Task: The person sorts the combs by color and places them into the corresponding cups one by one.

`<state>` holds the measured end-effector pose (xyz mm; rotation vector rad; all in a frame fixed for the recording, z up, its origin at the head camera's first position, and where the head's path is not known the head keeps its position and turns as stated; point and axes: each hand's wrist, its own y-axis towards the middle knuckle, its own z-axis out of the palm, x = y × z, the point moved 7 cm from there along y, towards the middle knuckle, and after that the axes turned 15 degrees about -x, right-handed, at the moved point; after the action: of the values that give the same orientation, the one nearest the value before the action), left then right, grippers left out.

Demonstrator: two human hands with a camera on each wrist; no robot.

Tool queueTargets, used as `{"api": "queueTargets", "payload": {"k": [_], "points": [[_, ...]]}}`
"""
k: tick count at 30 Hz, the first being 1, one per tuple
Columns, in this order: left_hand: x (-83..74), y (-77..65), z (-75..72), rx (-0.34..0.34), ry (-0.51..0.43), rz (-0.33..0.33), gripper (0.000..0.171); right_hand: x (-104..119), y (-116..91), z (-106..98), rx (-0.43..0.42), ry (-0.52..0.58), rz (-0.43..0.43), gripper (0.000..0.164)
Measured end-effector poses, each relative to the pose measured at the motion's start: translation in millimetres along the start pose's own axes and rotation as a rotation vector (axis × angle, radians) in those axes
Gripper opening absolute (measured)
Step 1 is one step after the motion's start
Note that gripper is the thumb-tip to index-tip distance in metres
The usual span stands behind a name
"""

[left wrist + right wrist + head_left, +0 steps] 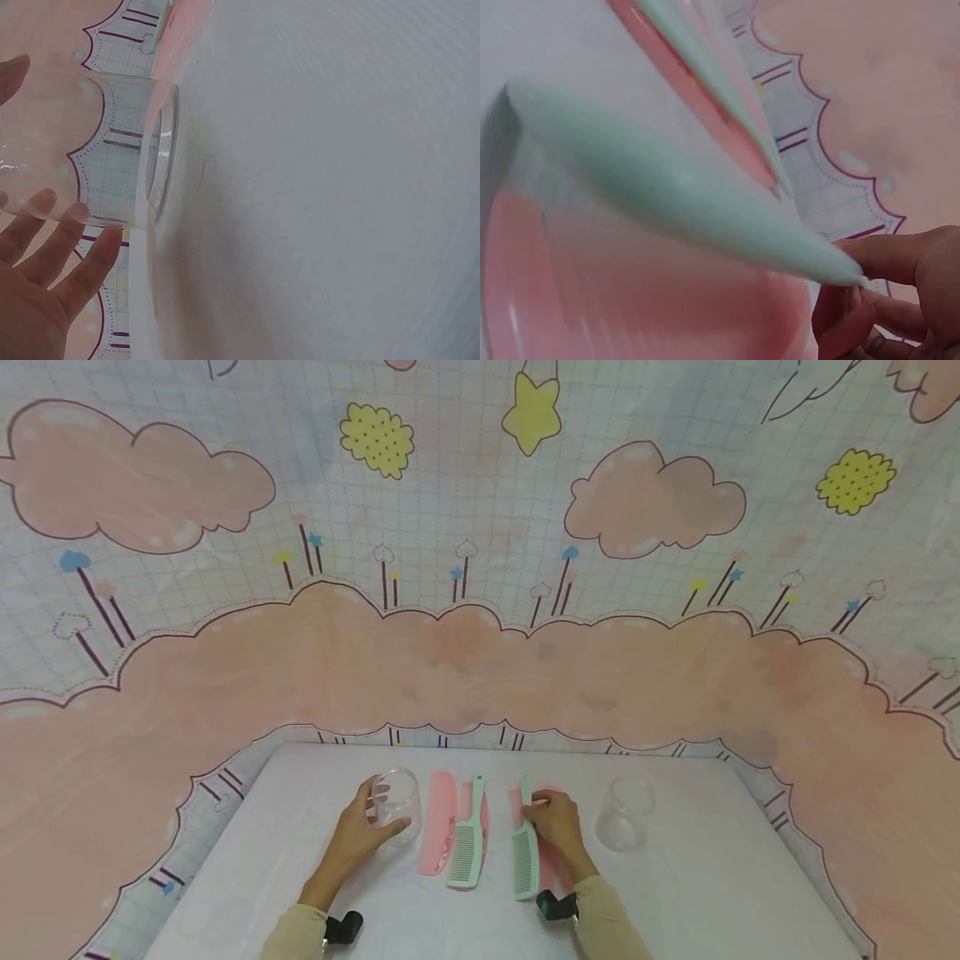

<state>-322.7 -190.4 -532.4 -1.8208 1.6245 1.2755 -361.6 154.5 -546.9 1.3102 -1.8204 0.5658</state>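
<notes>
My left hand (358,833) holds a clear cup (396,795) at the left of the white table, thumb on the near side and fingers round the far side. In the left wrist view the transparent cup (124,150) has its base close to the tabletop. My right hand (557,822) pinches the handle of a mint green comb (527,864). In the right wrist view, thumb and fingertips meet at the narrow end of this green comb (660,180), which overlaps a pink comb (667,300) there.
Between the hands, another green comb (466,860) lies over pink ones, beside a wide pink comb (437,827). A second clear cup (625,817) stands to the right on the white table (720,877). Behind hangs a patterned cloth (480,677) with clouds.
</notes>
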Motion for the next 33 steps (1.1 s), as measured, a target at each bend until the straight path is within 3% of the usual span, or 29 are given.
{"api": "queueTargets", "payload": {"k": [7,14,33], "points": [[0.3,0.6,1.6,0.005,-0.005,0.004,0.091,13,-5,-10,0.008,0.119,-0.020,0.028],[1.0,1.3,2.3,0.011,-0.005,-0.002,0.091,31,-8,-25,-0.017,0.196,-0.093,0.027],[2.7,2.0,2.1,0.003,-0.012,-0.002,0.092,66,-16,-56,-0.039,0.332,-0.079,0.028]]}}
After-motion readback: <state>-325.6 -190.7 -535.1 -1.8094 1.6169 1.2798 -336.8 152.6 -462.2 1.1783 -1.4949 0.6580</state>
